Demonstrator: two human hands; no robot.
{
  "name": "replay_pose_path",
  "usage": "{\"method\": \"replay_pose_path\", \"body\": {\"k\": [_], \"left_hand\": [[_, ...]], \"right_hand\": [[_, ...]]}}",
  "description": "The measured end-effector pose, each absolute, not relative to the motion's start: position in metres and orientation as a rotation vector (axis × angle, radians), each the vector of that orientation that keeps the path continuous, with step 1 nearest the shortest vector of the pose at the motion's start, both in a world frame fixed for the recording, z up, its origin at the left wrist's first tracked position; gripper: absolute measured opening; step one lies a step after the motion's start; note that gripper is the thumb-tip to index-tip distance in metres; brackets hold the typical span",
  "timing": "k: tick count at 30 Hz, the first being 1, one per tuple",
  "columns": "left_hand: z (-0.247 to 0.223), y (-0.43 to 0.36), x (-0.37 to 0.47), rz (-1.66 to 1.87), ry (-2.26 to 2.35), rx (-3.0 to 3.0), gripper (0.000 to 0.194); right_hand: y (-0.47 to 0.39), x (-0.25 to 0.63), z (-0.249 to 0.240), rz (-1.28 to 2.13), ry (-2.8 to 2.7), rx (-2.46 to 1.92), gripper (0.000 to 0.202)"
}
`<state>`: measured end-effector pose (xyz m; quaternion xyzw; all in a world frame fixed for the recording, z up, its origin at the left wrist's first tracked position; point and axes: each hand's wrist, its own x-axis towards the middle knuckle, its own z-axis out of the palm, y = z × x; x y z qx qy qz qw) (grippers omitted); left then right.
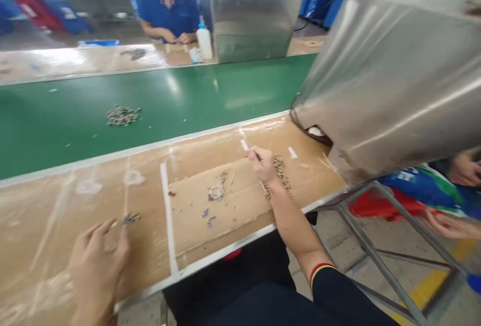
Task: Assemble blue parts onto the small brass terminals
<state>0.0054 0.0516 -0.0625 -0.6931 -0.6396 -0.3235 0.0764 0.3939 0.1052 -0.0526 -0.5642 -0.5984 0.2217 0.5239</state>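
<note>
My left hand (99, 253) hovers over the brown tabletop at the lower left, fingers curved and apart, with nothing seen in it. Just beyond its fingertips is a small pile of brass-coloured and bluish metal parts (131, 218). My right hand (261, 165) is closed above the right part of a cardboard sheet (195, 231). A short white strip (244, 144) shows at its fingers; whether it is held or lies behind them, I cannot tell. Beside this hand lies a heap of small brass-coloured parts (280, 173). On the cardboard are a clear round piece (216, 192) and several small blue-ended parts (209, 221).
Beyond the worktop runs a green conveyor belt (210, 88) carrying a pile of small parts (122, 115). A large metal hood (394, 80) stands at the right. Across the belt sits a person in blue (169, 13) beside a white bottle (204, 40). Another person's hands show at far right.
</note>
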Motion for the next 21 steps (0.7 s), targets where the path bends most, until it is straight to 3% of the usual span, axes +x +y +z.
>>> {"method": "replay_pose_path", "body": {"k": [6, 11, 21], "left_hand": [[-0.078, 0.029, 0.038, -0.952, -1.584, -2.504, 0.014], [-0.074, 0.016, 0.081, -0.865, -1.432, -2.908, 0.019], [-0.090, 0.030, 0.099, -0.769, -1.420, -2.907, 0.019]], "right_hand": [[0.073, 0.405, -0.041, 0.354, -1.543, -1.294, 0.031], [0.044, 0.411, -0.046, 0.284, -1.696, -1.386, 0.020], [0.019, 0.431, -0.050, 0.317, -1.956, -1.378, 0.015]]}}
